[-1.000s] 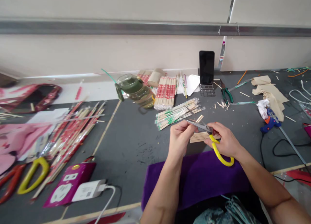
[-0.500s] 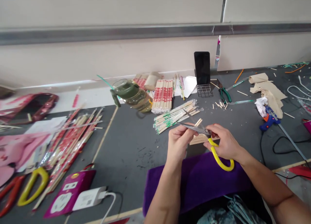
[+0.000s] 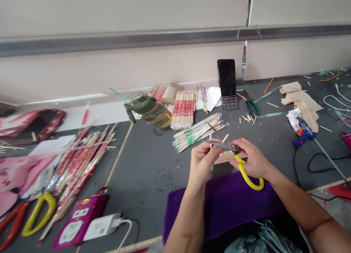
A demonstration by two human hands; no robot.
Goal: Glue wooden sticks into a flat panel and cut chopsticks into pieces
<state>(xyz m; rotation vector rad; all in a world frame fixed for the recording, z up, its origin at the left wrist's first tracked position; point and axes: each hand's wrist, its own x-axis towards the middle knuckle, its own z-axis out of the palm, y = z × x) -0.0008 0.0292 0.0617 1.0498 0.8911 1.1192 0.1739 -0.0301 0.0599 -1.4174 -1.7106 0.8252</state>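
Observation:
My left hand (image 3: 202,158) pinches thin wooden sticks (image 3: 210,140); one now points up from the fingers and its lower end shows beneath them. Another short stick end (image 3: 225,138) leans to the right by the scissor blades. My right hand (image 3: 252,158) is closed around a pair of scissors (image 3: 224,145) with a yellow grip, blades apart and pointing left. The lower blade lies against the left fingertips. Under the hands, a row of wooden sticks (image 3: 229,157) lies flat on the table, partly hidden. Wrapped chopsticks with green print (image 3: 196,133) rest just beyond.
Behind stand a green-lidded jug (image 3: 148,110), red-printed chopstick packs (image 3: 183,108) and a phone on a stand (image 3: 227,79). To the right lie pliers (image 3: 252,104), stick offcuts and a blue glue gun (image 3: 304,133) with its cord. More scissors (image 3: 40,214) and a purple power strip (image 3: 82,220) lie left.
The two stick ends that leaned side by side have separated; one now stands upright at the left fingertips. The scissors stay almost in place with blades apart. The view has shifted slightly.

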